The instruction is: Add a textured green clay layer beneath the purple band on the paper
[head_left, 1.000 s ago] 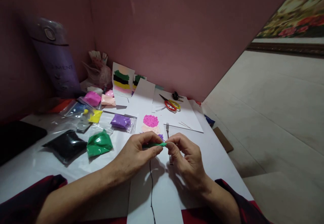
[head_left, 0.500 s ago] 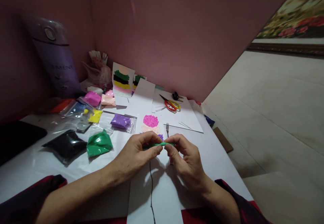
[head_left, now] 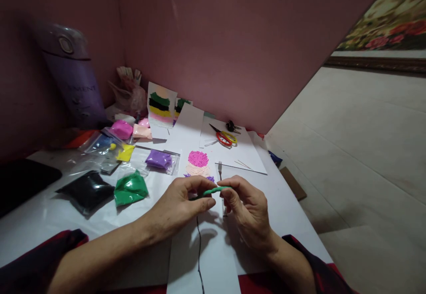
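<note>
Between my two hands stretches a thin roll of green clay (head_left: 213,190), slightly bent. My left hand (head_left: 184,201) has its fingers closed around the left end, with part of the roll hidden behind them. My right hand (head_left: 246,203) pinches the other end between thumb and forefinger. Below the hands lies a white paper strip (head_left: 186,258) with a thin black line (head_left: 199,249) running along it. Farther up it, pink clay (head_left: 199,158), peach clay (head_left: 197,170) and purple clay (head_left: 209,178) form textured patches. A fork (head_left: 220,168) lies beside them, partly hidden by my right hand.
Left are a black clay packet (head_left: 87,192), green packet (head_left: 130,189), purple packet (head_left: 159,159) and yellow packet (head_left: 125,153). Scissors (head_left: 224,138) lie on white paper toward the back. A tall purple bottle (head_left: 75,81) stands by the pink wall. A painted card (head_left: 161,105) leans behind.
My hands have moved slightly apart, and more of the green clay roll shows between them. My left thumb has dropped away from the roll a little.
</note>
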The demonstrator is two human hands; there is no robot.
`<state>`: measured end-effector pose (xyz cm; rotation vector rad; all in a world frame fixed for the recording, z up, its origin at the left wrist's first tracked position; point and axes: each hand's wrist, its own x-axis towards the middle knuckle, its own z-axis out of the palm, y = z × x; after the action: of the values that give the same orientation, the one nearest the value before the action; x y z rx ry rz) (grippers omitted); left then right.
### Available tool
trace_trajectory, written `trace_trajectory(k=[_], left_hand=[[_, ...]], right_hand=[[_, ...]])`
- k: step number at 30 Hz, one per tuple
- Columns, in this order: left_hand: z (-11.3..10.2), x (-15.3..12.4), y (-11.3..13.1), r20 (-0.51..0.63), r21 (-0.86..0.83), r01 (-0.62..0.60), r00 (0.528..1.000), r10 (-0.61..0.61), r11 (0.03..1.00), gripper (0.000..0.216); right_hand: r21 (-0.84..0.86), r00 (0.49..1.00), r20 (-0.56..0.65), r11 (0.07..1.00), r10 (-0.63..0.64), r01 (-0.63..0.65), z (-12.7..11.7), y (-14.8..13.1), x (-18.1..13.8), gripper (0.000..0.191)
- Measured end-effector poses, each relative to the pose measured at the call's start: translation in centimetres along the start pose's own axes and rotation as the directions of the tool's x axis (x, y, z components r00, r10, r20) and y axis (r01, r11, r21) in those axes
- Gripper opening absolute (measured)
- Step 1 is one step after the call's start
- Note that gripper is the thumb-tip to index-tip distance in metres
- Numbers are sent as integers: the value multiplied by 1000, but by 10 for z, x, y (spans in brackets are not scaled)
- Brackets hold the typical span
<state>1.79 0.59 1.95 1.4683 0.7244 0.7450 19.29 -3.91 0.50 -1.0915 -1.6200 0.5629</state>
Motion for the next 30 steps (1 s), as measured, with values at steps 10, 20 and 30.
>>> trace_trajectory(k=[10,20,30], left_hand=[[-3,-3,1,149,-228,118,985,-85,967,37],[-1,-1,-1,131,-369,115,989,-71,922,28],[-5,4,-8,118,-344,86,992,-47,935,23]], right_hand=[[22,991,3,991,-132,132,-4,-6,0,16],[54,987,17,986,-160,158,-1,-6,2,21],[11,1000,-5,1000,15,-15,0,-7,0,24]])
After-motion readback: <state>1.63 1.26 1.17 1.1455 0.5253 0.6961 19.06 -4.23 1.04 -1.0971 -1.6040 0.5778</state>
